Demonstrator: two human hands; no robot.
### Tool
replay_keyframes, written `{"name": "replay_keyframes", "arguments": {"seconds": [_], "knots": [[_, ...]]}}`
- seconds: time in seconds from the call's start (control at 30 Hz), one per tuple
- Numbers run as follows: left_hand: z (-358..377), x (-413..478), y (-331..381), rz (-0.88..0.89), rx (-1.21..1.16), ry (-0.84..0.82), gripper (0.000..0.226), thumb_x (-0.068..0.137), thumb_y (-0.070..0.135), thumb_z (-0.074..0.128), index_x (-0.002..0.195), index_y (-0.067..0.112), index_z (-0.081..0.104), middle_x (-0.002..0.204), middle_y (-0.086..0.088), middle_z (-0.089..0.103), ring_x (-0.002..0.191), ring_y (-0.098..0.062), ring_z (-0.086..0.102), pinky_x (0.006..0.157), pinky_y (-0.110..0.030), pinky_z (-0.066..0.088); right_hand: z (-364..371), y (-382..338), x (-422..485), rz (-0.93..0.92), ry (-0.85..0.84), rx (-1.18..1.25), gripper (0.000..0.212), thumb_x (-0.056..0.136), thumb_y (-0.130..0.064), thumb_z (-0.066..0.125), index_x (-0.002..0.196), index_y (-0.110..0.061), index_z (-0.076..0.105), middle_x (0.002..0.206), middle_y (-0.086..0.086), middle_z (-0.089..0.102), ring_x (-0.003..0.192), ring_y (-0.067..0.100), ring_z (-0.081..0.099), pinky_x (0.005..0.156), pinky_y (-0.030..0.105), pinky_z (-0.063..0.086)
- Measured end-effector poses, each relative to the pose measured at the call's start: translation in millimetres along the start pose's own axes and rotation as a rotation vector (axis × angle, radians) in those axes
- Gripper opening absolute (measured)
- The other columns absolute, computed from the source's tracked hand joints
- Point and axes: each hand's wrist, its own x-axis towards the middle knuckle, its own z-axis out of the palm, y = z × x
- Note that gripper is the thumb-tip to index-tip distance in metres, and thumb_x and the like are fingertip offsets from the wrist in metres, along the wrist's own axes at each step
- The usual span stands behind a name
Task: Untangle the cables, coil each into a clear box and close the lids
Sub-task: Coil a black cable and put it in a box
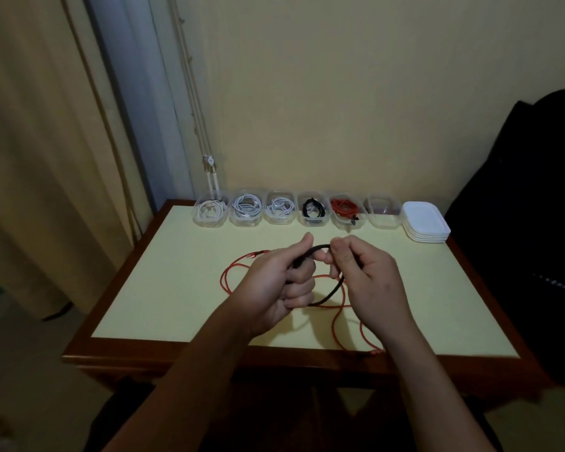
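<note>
I see my left hand (271, 288) and right hand (369, 275) raised above the middle of the bench (163, 288), close together but not touching. Between them runs the black cable (320, 246). The left fingers (299, 290) are curled round one stretch of it, thumb up against the cord. The right fingers (340, 256) pinch it just beside the left hand, and from there it drops in a loop under the right hand and curves back to the left fist. I cannot tell where its ends are.

Below the hands, the red cable (224, 278) lies loose on the bench in wide loops, with one plug out to the left and a strand running to the near edge.

Along the far edge stands a row of six clear boxes, all uncovered. The first three (210, 213) (247, 208) (281, 208) hold white cables, the fourth box (313, 210) holds a black coil, the fifth box (346, 210) holds a red coil, and the sixth box (383, 212) holds no cable. Just to its right sits a stack of white lids (426, 223).
</note>
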Motion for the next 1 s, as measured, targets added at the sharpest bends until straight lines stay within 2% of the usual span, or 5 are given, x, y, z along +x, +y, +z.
{"name": "replay_keyframes", "arguments": {"seconds": [0.17,0.43,0.53,0.87,1.0], "knots": [[9.3,-8.8,-12.6,0.179,0.124,0.043,0.043,0.103,0.037,0.044,0.129,0.005,0.059,0.067,0.000,0.014,0.049,-0.009,0.011,0.041,-0.022,0.012,2.4,-7.3,-9.4,0.035,0.054,-0.022,0.038,0.104,-0.037,0.050,0.074,-0.017,0.064,0.055,-0.005,0.051,0.052,0.008,0.043,0.052,0.031,0.035],[12.6,-29.1,-17.8,0.250,0.007,0.133,0.034,0.095,0.029,0.055,0.117,0.007,0.069,0.063,0.002,0.012,0.044,-0.004,0.013,0.036,-0.016,0.013,-0.3,-15.6,-21.8,-0.006,0.041,-0.017,0.029,0.100,-0.036,0.059,0.081,-0.020,0.073,0.058,-0.013,0.060,0.051,0.001,0.047,0.051,0.017,0.035],[5.3,-36.7,-12.8,0.256,-0.116,0.169,0.030,0.101,0.026,0.050,0.116,0.008,0.069,0.057,0.008,0.017,0.040,-0.001,0.015,0.034,-0.015,0.013,-6.5,-14.0,-25.0,-0.018,0.076,-0.051,0.023,0.097,-0.038,0.064,0.084,-0.022,0.072,0.061,-0.020,0.060,0.052,0.002,0.045,0.051,0.017,0.033],[-11.5,-50.1,7.1,0.250,-0.346,0.248,0.028,0.099,0.027,0.051,0.108,0.009,0.071,0.050,0.010,0.019,0.032,-0.003,0.018,0.030,-0.015,0.011,-23.6,-5.1,-26.9,-0.013,0.092,-0.093,0.009,0.093,-0.031,0.070,0.084,-0.029,0.069,0.079,-0.010,0.068,0.067,0.015,0.057,0.064,0.029,0.047],[-25.9,-44.7,18.4,0.256,-0.484,0.253,0.029,0.104,0.026,0.047,0.111,0.008,0.068,0.047,0.010,0.022,0.032,-0.005,0.017,0.028,-0.017,0.013,-27.3,5.3,-17.8,-0.006,0.119,-0.130,0.011,0.093,-0.028,0.070,0.084,-0.033,0.067,0.081,-0.008,0.068,0.064,0.008,0.055,0.061,0.023,0.045]]}}
